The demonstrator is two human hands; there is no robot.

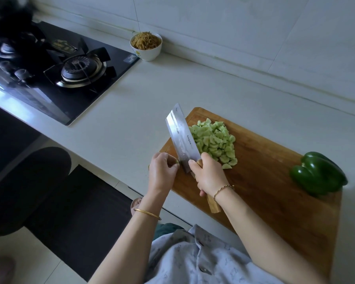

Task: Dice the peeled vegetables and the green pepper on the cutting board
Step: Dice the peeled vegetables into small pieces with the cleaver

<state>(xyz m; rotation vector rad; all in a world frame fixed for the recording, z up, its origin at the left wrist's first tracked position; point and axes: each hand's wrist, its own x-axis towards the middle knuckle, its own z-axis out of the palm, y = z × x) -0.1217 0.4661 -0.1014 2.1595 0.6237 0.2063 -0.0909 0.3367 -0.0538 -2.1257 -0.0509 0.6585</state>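
A patterned shirt [193,253] sits nearest; just beyond, the right hand [210,177] grips the cleaver [182,138] by its handle while the left hand [164,173], fingers curled, touches the blade's flat near its heel, pinching a scrap or not I cannot tell. Right of the blade a heap of diced pieces [213,140] lies on the cutting board [264,181], and the green pepper [318,176] rests at its right edge: glossy, hollow, light, likely to roll, best steadied across its lobes. Farther off, pale counter [131,119], black gas stove [49,68] left, white bowl [146,47] by the tiled wall [213,27].
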